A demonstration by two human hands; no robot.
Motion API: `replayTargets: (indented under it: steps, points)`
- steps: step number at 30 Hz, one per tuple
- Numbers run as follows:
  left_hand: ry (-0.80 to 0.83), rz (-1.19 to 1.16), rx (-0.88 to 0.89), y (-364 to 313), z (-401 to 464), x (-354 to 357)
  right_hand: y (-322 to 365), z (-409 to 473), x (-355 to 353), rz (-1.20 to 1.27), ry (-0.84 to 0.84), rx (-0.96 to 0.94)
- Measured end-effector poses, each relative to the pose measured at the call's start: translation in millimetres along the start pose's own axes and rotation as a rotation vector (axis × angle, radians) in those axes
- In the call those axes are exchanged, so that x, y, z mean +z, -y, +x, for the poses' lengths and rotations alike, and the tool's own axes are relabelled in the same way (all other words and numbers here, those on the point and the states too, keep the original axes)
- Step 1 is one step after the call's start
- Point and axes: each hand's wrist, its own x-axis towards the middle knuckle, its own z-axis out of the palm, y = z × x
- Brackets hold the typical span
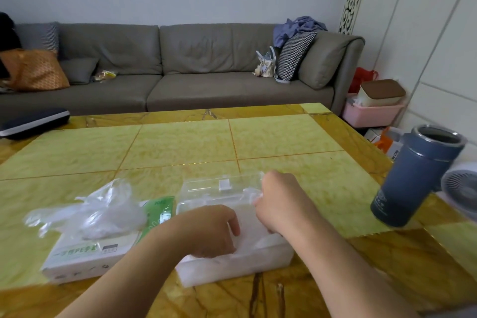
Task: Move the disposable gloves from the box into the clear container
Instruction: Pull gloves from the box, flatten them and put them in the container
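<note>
A white and green glove box (85, 257) lies at the near left of the table, with a loose bunch of clear disposable gloves (100, 210) spilling from its top. Right of it stands the clear container (232, 266), its lid (222, 186) tipped up at the back and a white mass of gloves inside. My left hand (214, 231) reaches into the container with its fingers curled down onto the gloves. My right hand (277, 200) is at the container's right rim, pinching a thin clear glove (251, 192).
A blue insulated mug (415, 175) without a lid stands at the table's right edge, next to a small white fan (462, 188). A dark case (33, 121) lies at the far left corner. A grey sofa (180, 67) runs behind the table.
</note>
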Motion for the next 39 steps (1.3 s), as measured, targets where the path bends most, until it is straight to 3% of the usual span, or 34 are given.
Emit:
replayTargets:
  steps: [8, 11, 14, 18, 24, 33, 39]
  points:
    - [0.078, 0.097, -0.012, -1, 12, 3, 7, -14, -21, -0.117, -0.111, -0.018]
    - [0.077, 0.094, -0.011, -1, 13, 8, 18, -21, -28, -0.039, -0.254, -0.181]
    - [0.056, 0.143, 0.008, -2, 14, 11, 35, -30, -26, 0.124, -0.101, -0.287]
    - [0.105, 0.272, 0.042, -7, 7, 8, 47, -37, -14, -0.003, 0.212, -0.24]
    - [0.027, 0.223, 0.053, -4, 8, 10, 32, -22, 3, -0.105, 0.3, -0.12]
    - [0.041, 0.175, 0.063, 6, 12, 9, 24, -19, 9, -0.228, 0.406, -0.078]
    - [-0.084, 0.227, -0.018, 10, 0, 7, 30, -14, 12, -0.279, 0.496, -0.023]
